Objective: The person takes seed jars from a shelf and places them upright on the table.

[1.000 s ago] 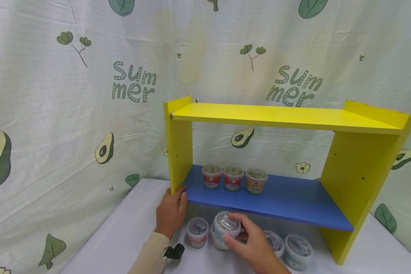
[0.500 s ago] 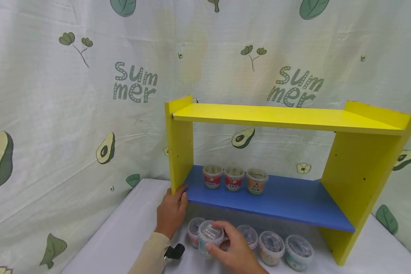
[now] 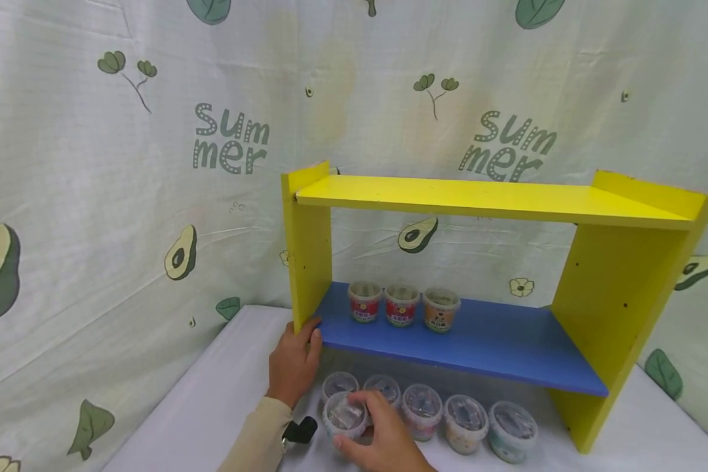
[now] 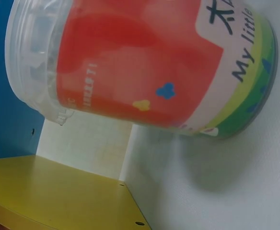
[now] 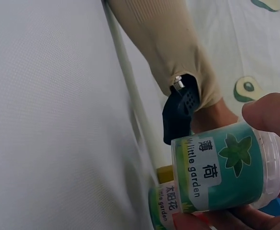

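Note:
My right hand [image 3: 383, 429] holds a small lidded plastic tub [image 5: 226, 167] with a teal label and a green leaf picture, thumb on one side and fingers on the other. In the head view this tub is low over the white table, in front of the leftmost tub [image 3: 338, 382] of a row. That leftmost tub has a red label [image 4: 140, 62] and fills much of the left wrist view. My left hand [image 3: 295, 362] grips the lower front edge of the shelf unit's yellow left side panel [image 3: 311, 262], beside the blue board [image 3: 495, 334].
Two red-labelled tubs [image 3: 364, 307] and an orange-labelled one [image 3: 439, 314] stand on the blue board. More lidded tubs [image 3: 421, 410] line the table [image 3: 200, 406] below, rightward to a teal one [image 3: 513, 432]. The yellow right side panel [image 3: 625, 314] stands beyond. A printed curtain [image 3: 153, 229] hangs behind.
My right hand has carried the teal-labelled tub left and toward me, from over the row to in front of the leftmost tub, uncovering tubs behind it. The left hand stays on the panel.

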Demonstrator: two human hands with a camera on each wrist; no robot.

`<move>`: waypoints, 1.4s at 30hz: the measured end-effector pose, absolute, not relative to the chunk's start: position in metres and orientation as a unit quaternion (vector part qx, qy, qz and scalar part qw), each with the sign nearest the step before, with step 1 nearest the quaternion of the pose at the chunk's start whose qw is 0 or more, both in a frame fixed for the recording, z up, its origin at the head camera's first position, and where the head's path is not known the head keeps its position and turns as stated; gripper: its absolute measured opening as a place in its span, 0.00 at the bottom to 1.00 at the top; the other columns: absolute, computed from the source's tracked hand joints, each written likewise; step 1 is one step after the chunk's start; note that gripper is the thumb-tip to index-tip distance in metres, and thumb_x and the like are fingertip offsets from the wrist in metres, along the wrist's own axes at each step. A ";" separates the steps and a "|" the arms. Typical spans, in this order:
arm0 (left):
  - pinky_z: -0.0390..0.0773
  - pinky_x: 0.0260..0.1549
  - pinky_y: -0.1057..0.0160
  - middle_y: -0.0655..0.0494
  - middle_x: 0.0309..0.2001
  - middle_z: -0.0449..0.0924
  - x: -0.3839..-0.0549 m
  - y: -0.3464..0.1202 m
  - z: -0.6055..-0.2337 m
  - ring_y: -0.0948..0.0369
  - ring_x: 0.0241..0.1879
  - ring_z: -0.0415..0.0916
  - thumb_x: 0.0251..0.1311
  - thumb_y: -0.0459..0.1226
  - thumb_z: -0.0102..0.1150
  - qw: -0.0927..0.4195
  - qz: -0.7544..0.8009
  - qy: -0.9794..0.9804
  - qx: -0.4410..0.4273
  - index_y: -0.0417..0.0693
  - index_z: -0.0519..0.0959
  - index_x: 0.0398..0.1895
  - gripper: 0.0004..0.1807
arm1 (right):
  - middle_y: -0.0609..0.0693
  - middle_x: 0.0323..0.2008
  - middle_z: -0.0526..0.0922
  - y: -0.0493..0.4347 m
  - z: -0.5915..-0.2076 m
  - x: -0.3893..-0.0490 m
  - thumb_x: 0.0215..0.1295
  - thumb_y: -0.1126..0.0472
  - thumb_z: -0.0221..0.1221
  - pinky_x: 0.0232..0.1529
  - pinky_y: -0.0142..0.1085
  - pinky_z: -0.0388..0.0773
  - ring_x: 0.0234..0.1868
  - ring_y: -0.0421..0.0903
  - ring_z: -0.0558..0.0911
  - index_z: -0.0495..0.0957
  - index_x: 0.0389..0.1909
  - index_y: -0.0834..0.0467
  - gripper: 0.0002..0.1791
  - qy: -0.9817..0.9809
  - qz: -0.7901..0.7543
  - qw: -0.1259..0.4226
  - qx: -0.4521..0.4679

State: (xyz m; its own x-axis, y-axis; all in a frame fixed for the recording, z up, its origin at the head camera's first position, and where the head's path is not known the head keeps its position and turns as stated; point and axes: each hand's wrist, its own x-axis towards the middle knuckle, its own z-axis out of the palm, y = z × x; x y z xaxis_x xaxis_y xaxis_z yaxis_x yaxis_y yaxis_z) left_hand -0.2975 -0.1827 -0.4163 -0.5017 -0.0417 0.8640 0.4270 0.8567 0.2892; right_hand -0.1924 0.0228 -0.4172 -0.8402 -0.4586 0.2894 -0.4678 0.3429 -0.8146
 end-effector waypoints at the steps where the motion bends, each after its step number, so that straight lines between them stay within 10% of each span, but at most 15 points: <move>1: 0.74 0.21 0.50 0.45 0.38 0.74 -0.298 -0.183 -0.416 0.53 0.29 0.74 0.65 0.46 0.48 0.486 -0.241 -0.832 -0.116 0.56 0.78 0.51 0.16 | 0.48 0.47 0.69 0.023 -0.418 -0.193 0.55 0.43 0.62 0.35 0.34 0.76 0.41 0.38 0.73 0.68 0.54 0.55 0.30 -0.823 0.495 0.005 0.279; 19: 0.73 0.21 0.50 0.46 0.38 0.74 -0.298 -0.184 -0.416 0.53 0.29 0.73 0.65 0.47 0.47 0.483 -0.244 -0.834 -0.111 0.57 0.78 0.52 0.16 | 0.43 0.39 0.66 0.009 -0.426 -0.192 0.48 0.40 0.65 0.36 0.35 0.70 0.38 0.38 0.69 0.68 0.45 0.51 0.29 -0.866 0.391 0.074 0.304; 42: 0.75 0.23 0.51 0.47 0.39 0.74 -0.298 -0.184 -0.416 0.54 0.30 0.73 0.65 0.48 0.46 0.471 -0.246 -0.839 -0.116 0.59 0.77 0.52 0.17 | 0.44 0.39 0.65 0.011 -0.428 -0.191 0.49 0.40 0.65 0.30 0.31 0.69 0.30 0.35 0.67 0.68 0.46 0.52 0.29 -0.858 0.420 0.013 0.296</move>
State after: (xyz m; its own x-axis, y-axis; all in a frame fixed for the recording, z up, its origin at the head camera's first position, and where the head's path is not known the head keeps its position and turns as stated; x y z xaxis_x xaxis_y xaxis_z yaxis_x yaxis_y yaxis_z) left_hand -0.2979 -0.1844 -0.4157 -0.5297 -0.0371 0.8474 0.4264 0.8520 0.3038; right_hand -0.1907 0.0115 -0.4279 -0.8242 -0.4973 0.2710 -0.5190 0.4719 -0.7127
